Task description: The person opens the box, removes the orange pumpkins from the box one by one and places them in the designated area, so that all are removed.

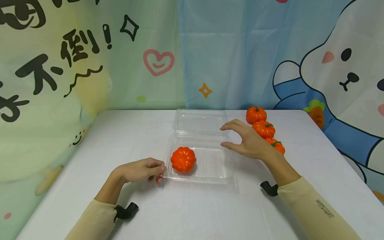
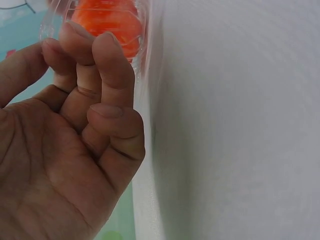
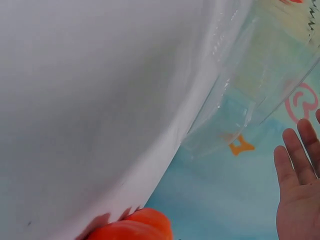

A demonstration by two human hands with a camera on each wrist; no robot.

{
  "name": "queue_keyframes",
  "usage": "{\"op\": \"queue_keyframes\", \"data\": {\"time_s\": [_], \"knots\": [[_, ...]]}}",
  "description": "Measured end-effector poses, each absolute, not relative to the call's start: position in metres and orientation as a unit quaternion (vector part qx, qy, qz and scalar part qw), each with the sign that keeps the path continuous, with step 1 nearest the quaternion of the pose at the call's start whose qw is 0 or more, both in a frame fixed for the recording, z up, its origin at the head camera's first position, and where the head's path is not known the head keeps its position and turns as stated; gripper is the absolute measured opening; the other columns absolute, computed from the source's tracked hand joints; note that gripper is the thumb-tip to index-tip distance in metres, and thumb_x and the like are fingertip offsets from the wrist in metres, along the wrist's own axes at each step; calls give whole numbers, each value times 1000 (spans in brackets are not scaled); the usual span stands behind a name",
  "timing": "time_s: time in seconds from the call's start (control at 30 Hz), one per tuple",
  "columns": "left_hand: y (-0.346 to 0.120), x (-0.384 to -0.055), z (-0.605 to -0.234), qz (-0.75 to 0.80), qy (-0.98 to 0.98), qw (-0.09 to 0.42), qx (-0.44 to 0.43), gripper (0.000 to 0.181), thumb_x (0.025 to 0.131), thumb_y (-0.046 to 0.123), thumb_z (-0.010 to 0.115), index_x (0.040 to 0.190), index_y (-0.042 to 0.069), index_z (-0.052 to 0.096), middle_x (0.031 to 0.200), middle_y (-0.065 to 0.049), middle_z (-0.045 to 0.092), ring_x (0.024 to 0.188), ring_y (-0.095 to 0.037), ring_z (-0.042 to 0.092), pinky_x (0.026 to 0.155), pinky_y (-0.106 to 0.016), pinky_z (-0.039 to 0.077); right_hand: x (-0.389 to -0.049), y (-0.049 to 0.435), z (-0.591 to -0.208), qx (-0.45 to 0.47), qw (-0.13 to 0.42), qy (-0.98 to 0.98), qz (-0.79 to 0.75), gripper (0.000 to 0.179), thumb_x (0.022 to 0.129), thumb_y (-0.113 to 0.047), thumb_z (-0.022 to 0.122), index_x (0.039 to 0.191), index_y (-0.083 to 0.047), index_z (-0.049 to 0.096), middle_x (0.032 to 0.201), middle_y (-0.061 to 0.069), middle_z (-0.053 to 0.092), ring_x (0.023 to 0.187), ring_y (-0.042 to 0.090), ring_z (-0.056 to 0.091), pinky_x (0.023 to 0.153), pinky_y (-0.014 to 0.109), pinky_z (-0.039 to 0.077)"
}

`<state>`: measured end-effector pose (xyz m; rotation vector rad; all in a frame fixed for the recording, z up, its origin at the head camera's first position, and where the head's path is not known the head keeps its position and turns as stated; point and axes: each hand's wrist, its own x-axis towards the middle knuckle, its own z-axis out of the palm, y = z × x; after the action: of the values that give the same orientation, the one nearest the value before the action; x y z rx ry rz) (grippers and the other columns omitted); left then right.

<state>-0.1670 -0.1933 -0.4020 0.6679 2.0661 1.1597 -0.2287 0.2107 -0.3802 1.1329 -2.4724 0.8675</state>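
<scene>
A clear plastic clamshell box (image 1: 210,163) lies with its lid (image 1: 199,120) folded back. In its left half sits a small orange pumpkin (image 1: 183,160), no stem showing. My left hand (image 1: 142,171) pinches the box's front left edge between thumb and fingers; in the left wrist view its fingers (image 2: 112,65) are curled in front of the pumpkin. Over the right side of the box, my right hand (image 1: 249,140) is held with thumb and fingers spread wide apart, nothing between them. The right wrist view shows the palm (image 3: 300,210) and straight fingers at the right edge.
Three more orange pumpkins with green stems stand in a slanting row at the back right: a far one (image 1: 256,115), a middle one (image 1: 264,129) and a near one (image 1: 277,146), partly behind the right hand. A printed curtain (image 1: 228,50) hangs behind the white table (image 1: 198,213).
</scene>
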Motion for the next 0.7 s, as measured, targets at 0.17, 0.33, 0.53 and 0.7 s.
{"op": "queue_keyframes", "data": {"time_s": [0.17,0.33,0.53,0.7], "knots": [[-194,-167,-403,445,791,334,254,36,110,29,46,92,2,63,82,-2,63,75,-19,50,68,-27,42,-231,203,-380,399,135,-855,303,45,86,-21,84,127,-14,66,127,0,63,120,20,59,102,44,50],[-194,-167,-402,444,791,335,255,36,110,29,46,92,2,63,81,-2,63,75,-19,50,68,-27,42,-231,194,-378,411,128,-847,313,46,86,-20,85,127,-13,66,128,1,63,121,21,59,102,45,50],[-194,-167,-402,443,792,334,254,36,110,28,46,91,3,63,81,-2,63,74,-19,49,68,-26,41,-232,182,-379,429,98,-840,318,42,88,-22,83,126,-15,66,128,1,62,121,21,59,101,46,52],[-194,-167,-403,443,793,333,255,37,110,29,46,91,3,62,81,-2,63,74,-19,49,68,-26,41,-231,173,-381,450,79,-829,322,39,89,-21,82,124,-14,67,126,2,62,120,21,59,101,45,52]]}}
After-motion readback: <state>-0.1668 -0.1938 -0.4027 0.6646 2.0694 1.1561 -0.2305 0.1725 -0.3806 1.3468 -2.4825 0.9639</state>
